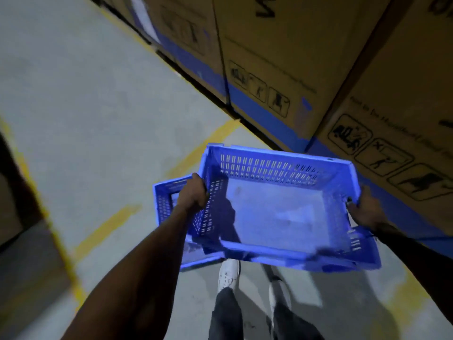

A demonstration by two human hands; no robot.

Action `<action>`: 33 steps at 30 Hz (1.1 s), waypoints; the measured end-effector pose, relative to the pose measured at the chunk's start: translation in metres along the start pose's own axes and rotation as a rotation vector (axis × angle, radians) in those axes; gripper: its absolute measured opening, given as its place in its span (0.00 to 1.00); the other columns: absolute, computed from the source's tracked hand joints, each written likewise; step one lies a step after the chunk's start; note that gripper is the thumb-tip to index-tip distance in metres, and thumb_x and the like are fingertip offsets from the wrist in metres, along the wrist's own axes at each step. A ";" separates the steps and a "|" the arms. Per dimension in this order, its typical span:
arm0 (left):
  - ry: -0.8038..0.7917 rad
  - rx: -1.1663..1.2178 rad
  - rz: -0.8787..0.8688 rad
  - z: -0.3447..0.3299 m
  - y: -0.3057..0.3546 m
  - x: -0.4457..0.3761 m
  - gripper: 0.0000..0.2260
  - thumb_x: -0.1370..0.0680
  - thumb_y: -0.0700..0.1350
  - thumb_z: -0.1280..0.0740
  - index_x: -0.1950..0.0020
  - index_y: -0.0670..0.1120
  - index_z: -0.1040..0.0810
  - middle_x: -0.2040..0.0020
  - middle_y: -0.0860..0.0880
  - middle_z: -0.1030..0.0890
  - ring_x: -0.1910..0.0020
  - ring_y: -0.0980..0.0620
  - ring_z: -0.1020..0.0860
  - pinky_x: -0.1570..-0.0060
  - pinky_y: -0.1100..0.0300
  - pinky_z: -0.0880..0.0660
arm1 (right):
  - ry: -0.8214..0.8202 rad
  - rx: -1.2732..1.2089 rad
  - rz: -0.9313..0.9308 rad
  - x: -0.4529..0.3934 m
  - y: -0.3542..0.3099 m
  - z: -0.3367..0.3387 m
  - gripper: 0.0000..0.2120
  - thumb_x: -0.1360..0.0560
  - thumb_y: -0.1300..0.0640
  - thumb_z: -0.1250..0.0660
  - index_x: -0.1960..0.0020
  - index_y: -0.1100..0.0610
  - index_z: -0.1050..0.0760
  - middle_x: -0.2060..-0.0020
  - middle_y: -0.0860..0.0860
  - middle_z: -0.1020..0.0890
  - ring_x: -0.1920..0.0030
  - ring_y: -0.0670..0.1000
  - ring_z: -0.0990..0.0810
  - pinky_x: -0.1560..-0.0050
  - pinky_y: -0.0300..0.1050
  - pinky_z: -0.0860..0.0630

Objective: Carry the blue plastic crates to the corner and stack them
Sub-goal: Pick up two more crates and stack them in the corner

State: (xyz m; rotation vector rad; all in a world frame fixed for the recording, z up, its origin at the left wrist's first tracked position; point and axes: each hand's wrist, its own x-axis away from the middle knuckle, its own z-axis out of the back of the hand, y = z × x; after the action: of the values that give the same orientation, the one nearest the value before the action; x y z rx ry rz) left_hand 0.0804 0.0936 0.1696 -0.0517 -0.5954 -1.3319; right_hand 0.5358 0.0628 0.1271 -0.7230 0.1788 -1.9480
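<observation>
An empty blue plastic crate with slotted walls hangs above the floor in front of me, tilted. My left hand grips its left rim. My right hand grips its right rim. A second blue crate lies lower, to the left, mostly hidden behind the held crate and my left arm; only its left end and a bottom edge show. The frame is motion-blurred.
Tall cardboard boxes with a blue band at their base line the right side, close to the crate. Yellow floor lines cross the grey concrete. A dark object edged in yellow stands at the left. My white shoes show below the crate.
</observation>
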 end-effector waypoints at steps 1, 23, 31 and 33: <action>0.016 0.010 0.030 0.018 -0.005 0.025 0.16 0.23 0.42 0.36 0.41 0.33 0.34 0.46 0.32 0.20 0.46 0.34 0.20 0.56 0.49 0.28 | -0.013 0.018 0.044 0.005 -0.014 0.014 0.26 0.25 0.60 0.35 0.29 0.63 0.38 0.55 0.67 0.19 0.51 0.69 0.19 0.51 0.55 0.26; 0.196 0.342 0.800 0.111 -0.195 0.589 0.29 0.28 0.51 0.52 0.48 0.31 0.20 0.43 0.31 0.20 0.42 0.35 0.22 0.47 0.53 0.28 | -0.248 0.681 1.171 0.347 -0.432 0.055 0.21 0.31 0.59 0.35 0.39 0.63 0.28 0.44 0.66 0.21 0.44 0.66 0.23 0.48 0.53 0.25; 0.350 0.632 1.069 0.052 -0.279 0.784 0.30 0.26 0.53 0.49 0.43 0.30 0.22 0.40 0.31 0.21 0.40 0.35 0.22 0.46 0.52 0.27 | -0.329 0.730 1.354 0.553 -0.453 -0.041 0.21 0.32 0.60 0.34 0.40 0.64 0.27 0.43 0.66 0.22 0.44 0.66 0.22 0.49 0.50 0.24; 0.401 0.663 1.116 0.042 -0.289 0.831 0.28 0.26 0.52 0.46 0.43 0.30 0.22 0.41 0.31 0.21 0.41 0.35 0.22 0.47 0.52 0.27 | -0.338 0.756 1.391 0.597 -0.445 -0.064 0.21 0.32 0.59 0.33 0.40 0.64 0.27 0.43 0.67 0.22 0.44 0.66 0.22 0.49 0.50 0.24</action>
State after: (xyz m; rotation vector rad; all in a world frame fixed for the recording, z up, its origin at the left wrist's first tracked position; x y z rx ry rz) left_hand -0.1083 -0.7082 0.4808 0.3711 -0.5039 -0.0195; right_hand -0.0285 -0.2462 0.5065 -0.2275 -0.2260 -0.4514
